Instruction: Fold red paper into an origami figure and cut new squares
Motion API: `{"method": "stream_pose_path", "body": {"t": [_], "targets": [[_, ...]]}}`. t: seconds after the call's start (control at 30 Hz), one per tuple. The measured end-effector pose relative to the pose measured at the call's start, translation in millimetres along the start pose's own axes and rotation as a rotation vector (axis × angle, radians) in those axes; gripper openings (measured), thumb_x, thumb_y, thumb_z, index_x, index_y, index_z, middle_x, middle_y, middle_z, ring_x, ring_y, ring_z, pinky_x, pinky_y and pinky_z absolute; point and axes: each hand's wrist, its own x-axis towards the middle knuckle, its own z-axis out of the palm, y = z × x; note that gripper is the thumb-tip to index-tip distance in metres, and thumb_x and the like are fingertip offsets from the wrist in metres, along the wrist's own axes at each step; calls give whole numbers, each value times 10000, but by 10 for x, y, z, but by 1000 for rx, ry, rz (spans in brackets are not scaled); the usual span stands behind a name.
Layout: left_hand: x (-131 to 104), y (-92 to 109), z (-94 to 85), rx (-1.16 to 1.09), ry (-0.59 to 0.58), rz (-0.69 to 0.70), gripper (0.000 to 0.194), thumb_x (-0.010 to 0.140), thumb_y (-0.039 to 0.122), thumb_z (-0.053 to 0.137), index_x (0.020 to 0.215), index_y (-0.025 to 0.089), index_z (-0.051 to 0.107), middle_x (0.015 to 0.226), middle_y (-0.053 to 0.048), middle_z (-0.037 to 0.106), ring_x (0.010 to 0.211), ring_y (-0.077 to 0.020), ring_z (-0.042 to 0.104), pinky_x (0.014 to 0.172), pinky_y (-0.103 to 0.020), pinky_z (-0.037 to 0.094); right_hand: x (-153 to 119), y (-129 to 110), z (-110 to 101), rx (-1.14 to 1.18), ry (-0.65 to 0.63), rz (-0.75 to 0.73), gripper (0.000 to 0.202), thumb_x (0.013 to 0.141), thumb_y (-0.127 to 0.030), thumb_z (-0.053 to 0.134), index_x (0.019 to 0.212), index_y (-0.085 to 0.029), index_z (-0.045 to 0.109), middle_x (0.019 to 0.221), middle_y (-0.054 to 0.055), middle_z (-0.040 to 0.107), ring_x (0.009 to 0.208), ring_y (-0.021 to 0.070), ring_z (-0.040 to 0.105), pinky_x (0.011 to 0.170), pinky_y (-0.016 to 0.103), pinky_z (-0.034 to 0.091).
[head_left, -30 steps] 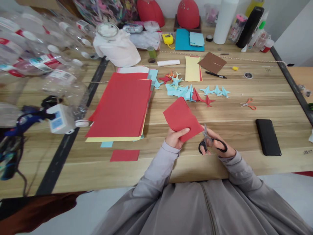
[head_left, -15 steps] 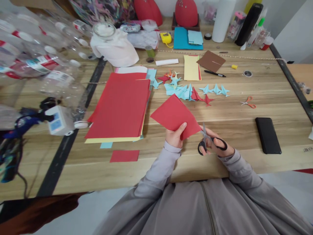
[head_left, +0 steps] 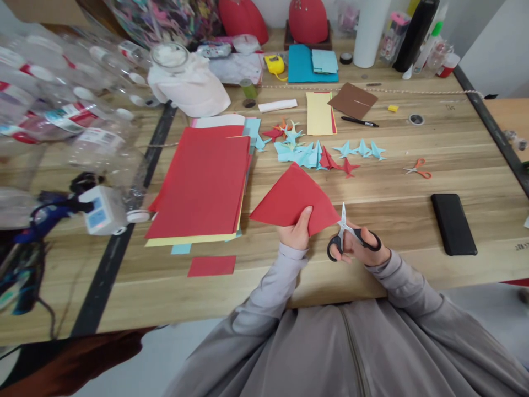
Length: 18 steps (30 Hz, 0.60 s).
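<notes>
Head view: the red paper (head_left: 291,196) is over the worktop (head_left: 397,204), near the middle of its near edge, pinched in the left hand (head_left: 295,236) between thumb and fingers, one corner just beside the black-handled scissors (head_left: 342,227) looped on the right hand's (head_left: 362,253) curled fingers. Bare wood runs from there to the phone (head_left: 453,224), toward the right edge.

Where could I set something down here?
Bare wood shows between the phone and right hand, up to the orange scissors; a smaller patch lies between the red slip and left sleeve. Bottles crowd the left, folded paper birds the middle.
</notes>
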Motion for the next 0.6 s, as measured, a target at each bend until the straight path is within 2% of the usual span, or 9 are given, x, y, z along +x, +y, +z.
{"method": "stream_pose_path", "body": {"t": [0.23,0.4,0.6], "targets": [[3,4,-9,-3,26,17,324,710,370,746,966,180,688,971,-60,714,1071,-209,635,1033,-352,446,5,34,4,-18,66,-17,771,739,-816,395,1169,-177,428,689,33,617,521,137,445,591,308,333],[32,32,-22,-18,25,28,338,699,366,759,970,179,684,972,-60,712,1067,-205,638,1019,-335,458,10,17,4,-10,80,-21,719,721,-829,407,1043,-187,448,690,35,630,516,128,451,561,287,315],[53,67,-51,-49,6,-7,402,689,415,764,1003,182,670,1011,-64,704,1147,-212,597,1080,-341,402,9,26,8,20,74,-75,694,716,-830,414,999,-199,453,632,9,600,532,150,495,545,280,313]]}}
